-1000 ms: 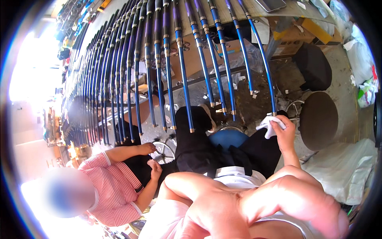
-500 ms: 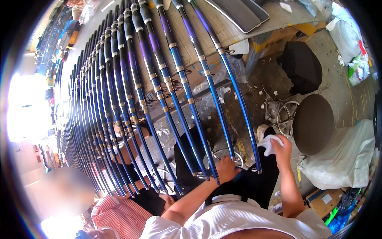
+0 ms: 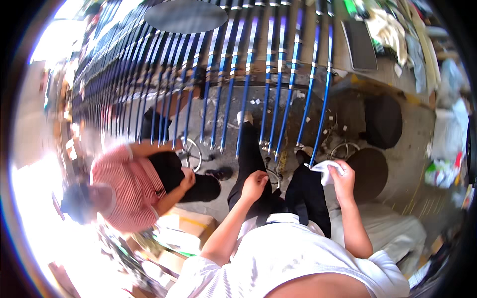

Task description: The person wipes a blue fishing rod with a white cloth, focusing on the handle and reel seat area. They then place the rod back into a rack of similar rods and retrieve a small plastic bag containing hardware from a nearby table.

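Note:
My right hand (image 3: 344, 180) pinches a crumpled white cloth (image 3: 326, 169), held beside the tip of the rightmost blue fishing rod (image 3: 323, 107). Cloth and rod tip appear to touch or overlap; I cannot tell which. My left hand (image 3: 255, 186) hovers over or rests on my dark-trousered thigh, its fingers curled together; what they hold, if anything, is hidden. A long row of fishing rods (image 3: 269, 74), blue and dark with metallic bands, lies on the table (image 3: 334, 54), their thin ends jutting over its edge toward me.
On my left a person in a red-striped shirt (image 3: 126, 186) sits beside the rods, near a cardboard box (image 3: 191, 223). A dark flat tray (image 3: 358, 45) lies on the table. At right are a black bag (image 3: 383, 121), a round stool (image 3: 368, 174) and pale sacking (image 3: 392, 233).
The view has swung, so the rods now point more straight toward me. My right hand with the cloth is now close to the rightmost rod's tip. My left hand has drawn back from the rods.

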A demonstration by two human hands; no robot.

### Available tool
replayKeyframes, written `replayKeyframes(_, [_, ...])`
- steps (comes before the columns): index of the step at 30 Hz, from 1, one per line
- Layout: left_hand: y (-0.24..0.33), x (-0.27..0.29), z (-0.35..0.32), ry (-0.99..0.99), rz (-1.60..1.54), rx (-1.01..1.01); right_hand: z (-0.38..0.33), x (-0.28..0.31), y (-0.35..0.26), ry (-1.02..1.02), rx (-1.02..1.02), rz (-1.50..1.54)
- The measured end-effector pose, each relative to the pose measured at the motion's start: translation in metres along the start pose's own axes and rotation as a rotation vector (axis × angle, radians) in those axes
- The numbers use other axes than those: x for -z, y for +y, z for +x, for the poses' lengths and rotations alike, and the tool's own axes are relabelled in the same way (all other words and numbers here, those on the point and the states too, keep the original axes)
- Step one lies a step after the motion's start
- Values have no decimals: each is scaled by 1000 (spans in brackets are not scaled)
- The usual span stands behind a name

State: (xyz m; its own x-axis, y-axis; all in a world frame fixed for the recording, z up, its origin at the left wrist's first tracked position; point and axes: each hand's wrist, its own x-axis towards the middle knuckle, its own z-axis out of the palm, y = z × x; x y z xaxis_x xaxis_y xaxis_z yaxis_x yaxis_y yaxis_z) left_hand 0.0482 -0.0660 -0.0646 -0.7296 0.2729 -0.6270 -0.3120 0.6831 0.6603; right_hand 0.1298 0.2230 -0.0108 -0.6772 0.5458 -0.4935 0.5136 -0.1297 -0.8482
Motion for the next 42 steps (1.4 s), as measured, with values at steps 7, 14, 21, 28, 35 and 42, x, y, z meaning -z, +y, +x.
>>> replayKeyframes(7, [-29, -23, -95, 415, -303, 189, -38, 15, -68, -402, 221, -436])
replayKeyframes(14, [-52, -25, -136, 499, -656, 287, -65, -55, -115, -687, 332, -593])
replayKeyframes(21, [-142, -21, -170, 696, -856, 477, -101, -174, -140, -905, 445, -670])
replayKeyframes(28, [-194, -4, -263, 986, -1369, 692, -166, -292, -141, -1269, 513, -680])
replayKeyframes(35, [-183, -70, -296, 1232, -1426, 839, -200, -340, -132, -1634, 575, -723])
replayKeyframes(42, [-152, -136, -317, 727, -560, 1183, -216, -349, -109, -1925, 656, -835])
